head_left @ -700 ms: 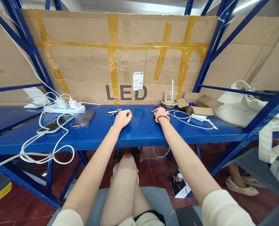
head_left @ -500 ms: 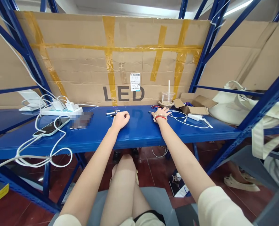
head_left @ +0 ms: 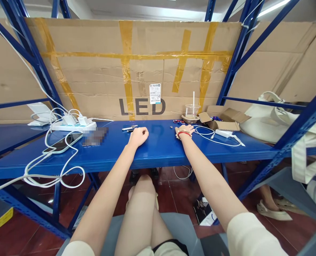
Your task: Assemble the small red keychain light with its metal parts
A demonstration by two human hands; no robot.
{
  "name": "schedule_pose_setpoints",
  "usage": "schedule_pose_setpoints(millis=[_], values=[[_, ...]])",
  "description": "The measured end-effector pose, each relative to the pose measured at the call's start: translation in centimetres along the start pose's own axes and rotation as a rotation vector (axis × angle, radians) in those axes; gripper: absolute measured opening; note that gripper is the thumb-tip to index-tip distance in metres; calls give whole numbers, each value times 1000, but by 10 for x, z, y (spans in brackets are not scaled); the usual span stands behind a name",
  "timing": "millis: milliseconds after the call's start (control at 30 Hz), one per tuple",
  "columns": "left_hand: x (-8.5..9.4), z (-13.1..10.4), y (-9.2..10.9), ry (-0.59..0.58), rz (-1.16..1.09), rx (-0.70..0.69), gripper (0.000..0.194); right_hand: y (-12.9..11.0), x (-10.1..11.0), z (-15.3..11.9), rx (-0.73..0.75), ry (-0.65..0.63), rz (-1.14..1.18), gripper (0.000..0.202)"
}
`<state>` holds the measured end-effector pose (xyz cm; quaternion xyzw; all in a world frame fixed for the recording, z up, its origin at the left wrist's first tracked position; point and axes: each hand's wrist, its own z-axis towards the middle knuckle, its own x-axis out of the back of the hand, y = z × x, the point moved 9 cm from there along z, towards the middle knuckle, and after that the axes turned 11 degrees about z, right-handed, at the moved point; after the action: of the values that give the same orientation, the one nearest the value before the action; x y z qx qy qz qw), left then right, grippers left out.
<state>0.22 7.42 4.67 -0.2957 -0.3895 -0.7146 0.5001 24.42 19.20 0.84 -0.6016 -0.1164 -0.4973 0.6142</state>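
Observation:
My left hand (head_left: 138, 136) rests on the blue tabletop (head_left: 158, 149), its fingers curled into a loose fist. Nothing shows in it, though its fingertips are turned out of sight. Just left of it lie several pens (head_left: 130, 128), partly hidden by the knuckles. On the right, my right hand (head_left: 187, 130), with a beaded and red bracelet (head_left: 183, 133) at the wrist, lies on the table with its fingers apart and holds nothing. Small red and blue items (head_left: 179, 122) lie just behind it. A small shiny piece (head_left: 171, 127) sits to its left, and a white cable (head_left: 204, 132) to its right.
A plastic cup with a straw (head_left: 192, 109) and an opened small carton (head_left: 222, 119) stand at the back right. White bags (head_left: 262, 115) are farther right. A power strip (head_left: 75, 125), cables and a phone (head_left: 63, 143) occupy the left. Taped cardboard (head_left: 99, 78) walls the back.
My right hand has turned, with its fingers now pointing more to the right and the thumb drawn in. My left hand stays curled in place. The whole view has shifted slightly.

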Motion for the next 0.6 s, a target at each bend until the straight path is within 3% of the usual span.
schedule_pose_setpoints(millis=[267, 400, 600], values=[[-1, 0, 0, -2, 6, 4, 20, 15, 3, 16, -34, 1, 80, 22], [-1, 0, 0, -2, 7, 5, 20, 12, 4, 17, 3, 7, 108, 22], [0, -1, 1, -7, 7, 9, 20, 4, 4, 18, 104, -86, 185, 19]])
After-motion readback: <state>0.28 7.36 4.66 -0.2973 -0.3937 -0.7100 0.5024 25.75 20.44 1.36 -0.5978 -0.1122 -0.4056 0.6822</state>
